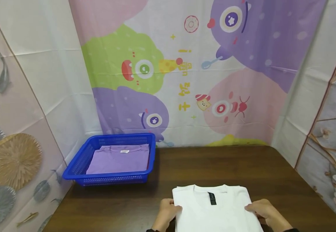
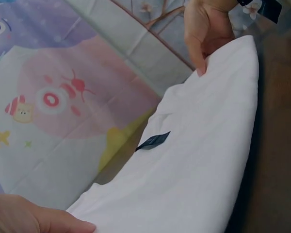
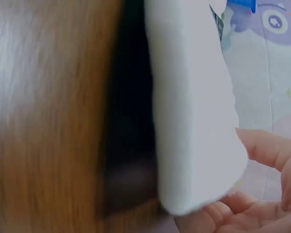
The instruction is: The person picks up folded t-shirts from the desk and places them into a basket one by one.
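Observation:
A folded white T-shirt [image 1: 214, 209] with a black neck label [image 1: 212, 198] lies at the near edge of the brown table [image 1: 214, 164]. My left hand [image 1: 172, 207] pinches its left edge, thumb on top. My right hand [image 1: 252, 208] grips its right edge the same way. In the left wrist view the white T-shirt [image 2: 199, 160] stretches from my left hand [image 2: 34, 219] up to my right hand [image 2: 203, 43]. The right wrist view shows the white T-shirt's edge [image 3: 194, 121] raised a little off the table [image 3: 48, 121], with my right hand [image 3: 252, 194] curled round it.
A blue plastic basket [image 1: 78, 164] stands at the back left of the table, holding a folded purple shirt [image 1: 118, 159]. Printed cloth panels wall in the table on three sides. Bare tabletop stretches between the basket and the right edge.

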`<control>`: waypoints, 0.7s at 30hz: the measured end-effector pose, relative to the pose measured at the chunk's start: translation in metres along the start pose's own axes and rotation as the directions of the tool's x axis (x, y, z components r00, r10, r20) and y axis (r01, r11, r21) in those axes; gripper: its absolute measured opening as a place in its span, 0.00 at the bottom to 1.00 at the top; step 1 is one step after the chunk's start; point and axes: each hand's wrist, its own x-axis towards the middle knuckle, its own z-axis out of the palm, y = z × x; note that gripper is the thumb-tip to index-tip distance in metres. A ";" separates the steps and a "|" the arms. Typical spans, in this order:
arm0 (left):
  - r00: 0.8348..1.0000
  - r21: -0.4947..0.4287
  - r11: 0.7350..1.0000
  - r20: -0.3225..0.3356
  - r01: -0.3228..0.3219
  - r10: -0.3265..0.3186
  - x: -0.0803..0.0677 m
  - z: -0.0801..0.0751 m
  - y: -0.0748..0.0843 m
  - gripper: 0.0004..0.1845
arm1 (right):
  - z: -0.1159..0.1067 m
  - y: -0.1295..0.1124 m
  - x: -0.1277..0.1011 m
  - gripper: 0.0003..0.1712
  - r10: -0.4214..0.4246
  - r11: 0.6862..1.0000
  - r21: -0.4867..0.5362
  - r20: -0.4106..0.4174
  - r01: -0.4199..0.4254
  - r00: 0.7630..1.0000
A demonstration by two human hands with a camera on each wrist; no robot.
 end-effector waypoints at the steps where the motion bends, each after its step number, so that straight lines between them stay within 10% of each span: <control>1: 1.000 0.000 1.000 -0.001 -0.004 0.004 0.000 -0.003 -0.002 0.08 | 0.003 0.000 0.000 0.11 -0.006 1.000 -0.004 -0.002 0.006 1.000; 21: 1.000 0.169 0.985 -0.017 0.023 -0.020 -0.013 -0.089 -0.009 0.16 | 0.068 -0.024 -0.008 0.11 -0.072 0.996 -0.043 0.208 0.083 0.976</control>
